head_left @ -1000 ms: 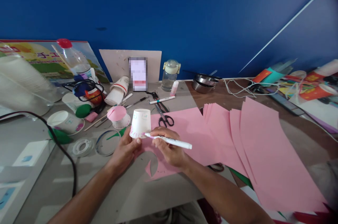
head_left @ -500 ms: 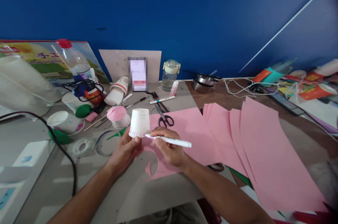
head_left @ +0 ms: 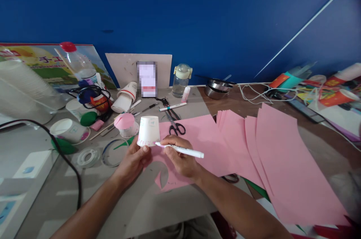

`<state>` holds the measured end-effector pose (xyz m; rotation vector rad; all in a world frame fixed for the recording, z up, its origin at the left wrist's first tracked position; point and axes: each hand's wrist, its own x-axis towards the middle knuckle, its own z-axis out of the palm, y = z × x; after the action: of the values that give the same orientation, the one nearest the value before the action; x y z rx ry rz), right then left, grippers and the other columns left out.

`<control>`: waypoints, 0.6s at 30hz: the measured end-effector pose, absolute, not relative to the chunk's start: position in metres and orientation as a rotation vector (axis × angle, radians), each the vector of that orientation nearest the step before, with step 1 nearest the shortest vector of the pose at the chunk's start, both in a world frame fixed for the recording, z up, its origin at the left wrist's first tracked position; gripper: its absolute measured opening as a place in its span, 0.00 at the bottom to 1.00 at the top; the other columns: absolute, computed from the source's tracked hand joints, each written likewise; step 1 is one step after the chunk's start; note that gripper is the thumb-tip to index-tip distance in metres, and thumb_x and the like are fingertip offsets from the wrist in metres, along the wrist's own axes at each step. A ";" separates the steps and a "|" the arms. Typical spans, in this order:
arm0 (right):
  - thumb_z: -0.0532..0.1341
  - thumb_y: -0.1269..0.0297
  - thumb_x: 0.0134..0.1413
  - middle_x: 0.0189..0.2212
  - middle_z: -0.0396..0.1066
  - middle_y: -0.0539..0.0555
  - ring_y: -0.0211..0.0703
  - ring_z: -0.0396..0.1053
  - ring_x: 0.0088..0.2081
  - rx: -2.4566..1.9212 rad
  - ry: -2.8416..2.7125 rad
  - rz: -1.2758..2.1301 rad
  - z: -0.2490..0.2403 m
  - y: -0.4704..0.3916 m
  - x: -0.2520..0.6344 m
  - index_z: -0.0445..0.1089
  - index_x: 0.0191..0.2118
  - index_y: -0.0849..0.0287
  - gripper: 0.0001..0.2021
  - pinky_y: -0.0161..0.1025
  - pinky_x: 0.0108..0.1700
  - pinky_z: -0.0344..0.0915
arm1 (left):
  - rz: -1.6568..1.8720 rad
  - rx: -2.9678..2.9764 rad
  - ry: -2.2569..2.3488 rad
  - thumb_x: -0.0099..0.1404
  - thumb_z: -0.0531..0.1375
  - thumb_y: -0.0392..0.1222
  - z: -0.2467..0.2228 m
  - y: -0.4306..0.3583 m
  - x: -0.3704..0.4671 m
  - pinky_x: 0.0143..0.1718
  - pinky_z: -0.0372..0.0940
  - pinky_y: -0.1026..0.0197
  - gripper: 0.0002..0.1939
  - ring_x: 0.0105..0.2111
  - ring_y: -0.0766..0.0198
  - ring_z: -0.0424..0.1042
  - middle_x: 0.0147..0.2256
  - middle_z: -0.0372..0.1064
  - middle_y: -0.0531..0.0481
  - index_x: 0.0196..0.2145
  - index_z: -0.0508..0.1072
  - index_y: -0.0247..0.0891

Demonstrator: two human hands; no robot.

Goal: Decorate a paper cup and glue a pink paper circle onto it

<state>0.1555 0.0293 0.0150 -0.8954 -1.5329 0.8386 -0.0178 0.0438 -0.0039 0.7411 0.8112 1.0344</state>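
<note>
Paper cup (head_left: 149, 129), white and upside down, is held at the centre of the frame. A blue wall (head_left: 180, 21) fills the top; below it spreads the worktop (head_left: 113, 212). Pink sheets (head_left: 284, 167) fan out at lower right, and a cut pink sheet (head_left: 207, 137) lies across the middle. Left of centre, the left hand (head_left: 134, 159) clamps its fingers on the cup's lower rim. The right hand (head_left: 180, 158), at centre, has its fingers clamped around a white marker (head_left: 188, 151), its tip at that rim, beside pink strokes (head_left: 145, 142).
</note>
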 end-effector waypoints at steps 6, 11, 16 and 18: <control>0.57 0.62 0.60 0.29 0.73 0.54 0.41 0.70 0.30 -0.862 -1.526 0.833 0.014 0.029 0.157 0.73 0.37 0.58 0.08 0.39 0.33 0.67 | 1.040 0.741 0.817 0.51 0.71 0.50 -0.005 0.044 -0.018 0.18 0.51 0.68 0.21 0.18 0.74 0.52 0.20 0.56 0.60 0.37 0.69 0.37; 0.57 0.62 0.61 0.30 0.73 0.54 0.41 0.70 0.30 -0.859 -1.516 0.846 0.015 0.029 0.156 0.72 0.39 0.58 0.08 0.39 0.34 0.68 | 1.031 0.758 0.804 0.52 0.71 0.49 -0.003 0.043 -0.018 0.18 0.51 0.68 0.21 0.18 0.73 0.53 0.20 0.55 0.61 0.39 0.69 0.38; 0.56 0.59 0.62 0.31 0.74 0.54 0.41 0.71 0.30 -0.881 -1.526 0.839 0.014 0.029 0.156 0.72 0.39 0.57 0.10 0.39 0.35 0.69 | 1.037 0.750 0.819 0.51 0.71 0.49 0.000 0.043 -0.016 0.18 0.52 0.68 0.22 0.18 0.73 0.53 0.20 0.56 0.60 0.38 0.69 0.37; 0.56 0.58 0.62 0.31 0.74 0.55 0.41 0.71 0.30 -0.882 -1.519 0.835 0.013 0.029 0.156 0.72 0.39 0.57 0.11 0.40 0.35 0.69 | 1.039 0.743 0.823 0.50 0.72 0.49 0.000 0.043 -0.015 0.18 0.52 0.68 0.22 0.17 0.73 0.53 0.20 0.56 0.60 0.37 0.69 0.37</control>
<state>0.1563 0.0287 0.0132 -0.8823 -1.5186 0.8347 -0.0151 0.0434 0.0004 0.7433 0.8230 1.0391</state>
